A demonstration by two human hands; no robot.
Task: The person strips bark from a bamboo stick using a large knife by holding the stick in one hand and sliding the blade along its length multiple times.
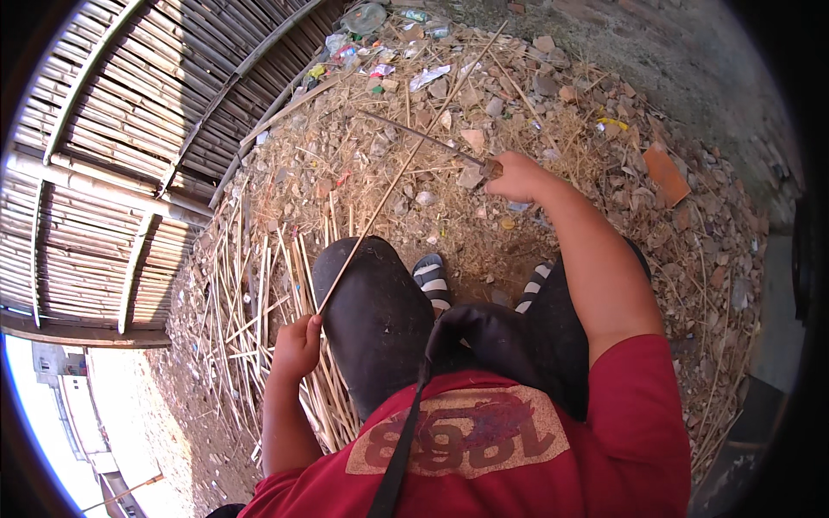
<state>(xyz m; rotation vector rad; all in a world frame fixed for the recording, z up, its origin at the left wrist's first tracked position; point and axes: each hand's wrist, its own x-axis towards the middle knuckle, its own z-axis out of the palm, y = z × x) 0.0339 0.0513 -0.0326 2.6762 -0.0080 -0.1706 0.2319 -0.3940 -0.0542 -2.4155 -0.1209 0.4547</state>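
My left hand (296,347) is closed round the near end of a long, thin bamboo strip (380,209). The strip slants up and away to the right, passing over my left knee toward the rubble. In my right hand (521,178) is the handle of a knife with a long, narrow, dark blade (432,140). Its blade points left and crosses the strip beyond my knees; whether the two touch I cannot tell. Beside my left leg lies a loose pile of pale split bamboo strips (255,298), some of them partly hidden by my left arm.
A slatted bamboo panel (112,129) stands along the left. Broken bricks, stones, dry shavings and plastic litter (429,78) cover the ground ahead. A rough wall (691,78) borders the far right. My sandals (430,278) rest on the dirt between my bent knees.
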